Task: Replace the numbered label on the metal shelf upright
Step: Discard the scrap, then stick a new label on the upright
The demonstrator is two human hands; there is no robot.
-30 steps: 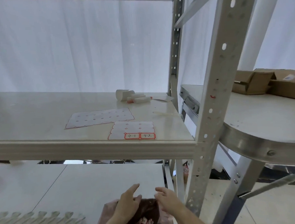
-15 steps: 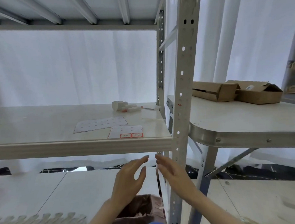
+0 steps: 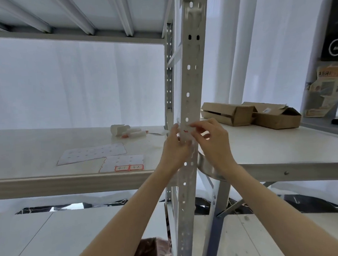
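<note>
Both hands flank the upright (image 3: pixel 188 100): left hand (image 3: pixel 175 147) braces it; right hand (image 3: pixel 211 137) pinches the red-edged label remnant (image 3: pixel 185 131), presumably to peel it.

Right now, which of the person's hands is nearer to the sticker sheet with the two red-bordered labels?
Left. The left hand is just right of the sticker sheet, at the upright; the right hand lies beyond the upright.

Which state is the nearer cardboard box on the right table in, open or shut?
Open. The cardboard box lies on its side on the table, and a dark gap shows along its long face where the flap stands ajar.
</note>
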